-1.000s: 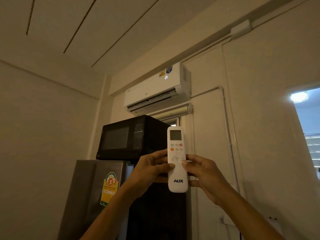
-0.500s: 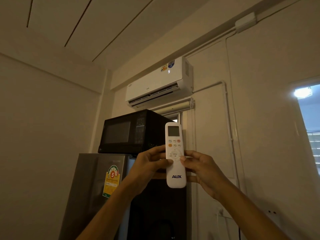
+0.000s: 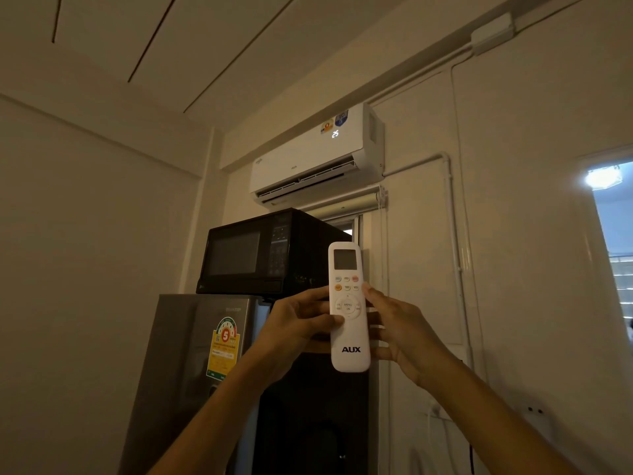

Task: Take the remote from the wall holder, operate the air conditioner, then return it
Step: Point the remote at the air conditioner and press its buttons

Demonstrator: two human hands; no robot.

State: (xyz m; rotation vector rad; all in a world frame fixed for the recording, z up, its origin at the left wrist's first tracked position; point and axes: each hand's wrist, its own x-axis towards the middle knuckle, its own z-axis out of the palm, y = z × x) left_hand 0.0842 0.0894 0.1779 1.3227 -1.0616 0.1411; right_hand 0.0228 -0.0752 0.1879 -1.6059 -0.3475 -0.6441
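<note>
Just below the centre of the frame, the white remote (image 3: 348,306) stands upright, buttons facing the camera, held between both hands. The left hand (image 3: 298,325) grips its left edge, fingers curled behind and thumb resting on the face near the round menu pad; the right hand (image 3: 402,332) clamps the right edge, thumb tip touching the side beside the upper buttons. Above it, upper centre, the air conditioner (image 3: 317,159) shows a lit number and an open louvre, so it appears to be running. Lower left stand a black microwave (image 3: 260,253) and a fridge (image 3: 191,354). The operating step looks to be in hand; next comes returning the remote to its wall holder, which is not in view
</note>
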